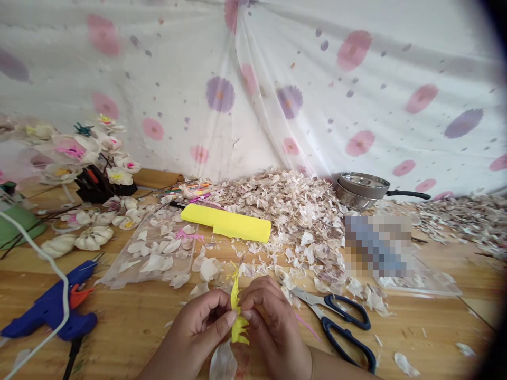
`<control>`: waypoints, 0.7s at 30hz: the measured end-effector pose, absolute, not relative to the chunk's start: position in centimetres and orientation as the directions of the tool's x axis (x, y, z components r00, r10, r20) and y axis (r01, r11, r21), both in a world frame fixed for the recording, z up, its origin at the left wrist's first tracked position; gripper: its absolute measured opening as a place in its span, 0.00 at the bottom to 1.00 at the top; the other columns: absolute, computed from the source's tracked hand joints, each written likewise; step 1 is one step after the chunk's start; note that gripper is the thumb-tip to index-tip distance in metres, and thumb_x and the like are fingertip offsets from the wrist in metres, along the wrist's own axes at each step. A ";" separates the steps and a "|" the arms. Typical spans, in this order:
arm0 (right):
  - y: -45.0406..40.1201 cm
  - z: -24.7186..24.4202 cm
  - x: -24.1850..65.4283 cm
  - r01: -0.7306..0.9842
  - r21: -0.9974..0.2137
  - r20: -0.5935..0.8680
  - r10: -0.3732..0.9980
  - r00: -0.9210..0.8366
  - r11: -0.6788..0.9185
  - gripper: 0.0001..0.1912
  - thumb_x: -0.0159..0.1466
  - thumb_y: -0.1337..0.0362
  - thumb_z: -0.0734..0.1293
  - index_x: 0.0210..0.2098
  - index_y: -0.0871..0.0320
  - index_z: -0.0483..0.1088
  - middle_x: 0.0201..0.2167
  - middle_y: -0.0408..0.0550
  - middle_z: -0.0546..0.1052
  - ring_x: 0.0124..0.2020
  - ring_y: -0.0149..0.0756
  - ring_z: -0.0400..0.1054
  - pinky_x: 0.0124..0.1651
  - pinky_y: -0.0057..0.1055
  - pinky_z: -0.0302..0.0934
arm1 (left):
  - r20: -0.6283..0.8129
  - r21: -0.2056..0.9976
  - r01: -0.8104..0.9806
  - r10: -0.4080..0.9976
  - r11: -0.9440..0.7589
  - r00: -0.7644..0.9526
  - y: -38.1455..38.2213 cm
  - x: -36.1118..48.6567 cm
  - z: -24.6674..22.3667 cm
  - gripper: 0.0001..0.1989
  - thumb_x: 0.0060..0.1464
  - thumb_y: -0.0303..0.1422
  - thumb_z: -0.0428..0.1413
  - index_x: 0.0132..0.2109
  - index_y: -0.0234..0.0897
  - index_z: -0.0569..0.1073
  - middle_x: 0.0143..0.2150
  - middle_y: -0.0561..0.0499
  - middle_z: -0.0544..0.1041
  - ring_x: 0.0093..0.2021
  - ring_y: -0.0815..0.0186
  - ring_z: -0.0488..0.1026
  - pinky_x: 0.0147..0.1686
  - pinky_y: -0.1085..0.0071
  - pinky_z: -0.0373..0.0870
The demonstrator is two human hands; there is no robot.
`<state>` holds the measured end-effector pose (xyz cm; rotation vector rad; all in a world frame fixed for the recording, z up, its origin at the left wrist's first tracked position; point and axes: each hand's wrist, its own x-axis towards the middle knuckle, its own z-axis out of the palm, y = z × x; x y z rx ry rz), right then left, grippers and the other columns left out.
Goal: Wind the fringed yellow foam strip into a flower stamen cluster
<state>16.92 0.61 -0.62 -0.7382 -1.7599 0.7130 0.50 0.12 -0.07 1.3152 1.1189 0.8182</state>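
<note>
Both of my hands pinch a narrow strip of fringed yellow crepe paper (237,311) upright between them, low in the middle of the view. My left hand (198,330) grips it from the left, and my right hand (273,332) holds it from the right. Pale papery husk petals are scattered around and under my hands. Just right of my right hand lie black-handled steel scissors (332,322), untouched. A folded block of yellow crepe paper (225,224) rests farther ahead on a heap of husk petals (289,221).
A blue glue gun (51,311) with a white cord lies at left on the wooden table (435,327). Behind it stand husk flowers (79,153). A plastic sheet (150,253) holds petals. Stacked steel pans (362,190) sit back right, beside a pixelated patch (376,245). A spotted sheer cloth (253,79) hangs behind.
</note>
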 end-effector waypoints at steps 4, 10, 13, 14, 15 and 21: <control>0.5 -0.6 17.0 0.145 -0.755 0.589 0.758 -0.279 0.640 0.08 0.66 0.68 0.57 0.31 0.56 0.62 0.28 0.44 0.69 0.33 0.34 0.62 0.38 0.31 0.58 | -0.156 0.978 0.182 0.943 0.105 0.294 -0.1 0.6 0.1 0.16 0.51 0.46 0.54 0.29 0.37 0.68 0.27 0.53 0.66 0.31 0.64 0.64 0.32 0.72 0.61; 0.4 -0.4 17.0 0.181 -0.757 0.572 0.772 -0.278 0.627 0.07 0.65 0.70 0.58 0.30 0.55 0.60 0.26 0.43 0.67 0.31 0.32 0.61 0.35 0.29 0.56 | -0.111 0.949 0.316 0.947 0.011 0.300 -0.5 0.6 -0.1 0.13 0.55 0.42 0.50 0.30 0.38 0.69 0.27 0.53 0.66 0.30 0.63 0.65 0.31 0.71 0.63; 0.3 -0.3 17.0 0.157 -0.762 0.573 0.767 -0.287 0.628 0.07 0.64 0.71 0.58 0.30 0.56 0.60 0.26 0.43 0.67 0.31 0.32 0.61 0.35 0.28 0.57 | -0.015 0.918 0.382 0.955 -0.104 0.297 -0.4 0.6 -0.1 0.12 0.56 0.39 0.49 0.29 0.38 0.68 0.26 0.53 0.67 0.29 0.64 0.67 0.31 0.72 0.64; 0.2 -0.3 16.9 0.148 -0.768 0.570 0.770 -0.286 0.623 0.07 0.64 0.71 0.58 0.30 0.56 0.60 0.27 0.43 0.68 0.31 0.31 0.61 0.35 0.28 0.57 | 0.038 0.899 0.407 0.954 -0.164 0.299 -0.4 0.6 0.0 0.11 0.56 0.38 0.49 0.28 0.39 0.68 0.26 0.53 0.68 0.29 0.65 0.67 0.30 0.73 0.64; 0.2 -0.3 16.9 0.141 -0.773 0.568 0.774 -0.281 0.618 0.07 0.64 0.71 0.58 0.30 0.56 0.61 0.27 0.42 0.68 0.31 0.31 0.62 0.35 0.28 0.57 | 0.093 0.874 0.431 0.947 -0.225 0.306 -0.4 0.6 0.0 0.11 0.57 0.37 0.50 0.28 0.39 0.68 0.26 0.54 0.69 0.29 0.66 0.68 0.31 0.74 0.64; 0.2 -0.4 16.8 0.150 -0.732 0.622 0.742 -0.252 0.665 0.06 0.62 0.73 0.58 0.32 0.56 0.62 0.26 0.43 0.68 0.31 0.32 0.62 0.35 0.28 0.58 | 0.219 0.815 0.465 0.926 -0.347 0.308 -0.9 0.4 0.0 0.06 0.56 0.33 0.51 0.31 0.41 0.70 0.31 0.54 0.74 0.34 0.67 0.71 0.35 0.77 0.67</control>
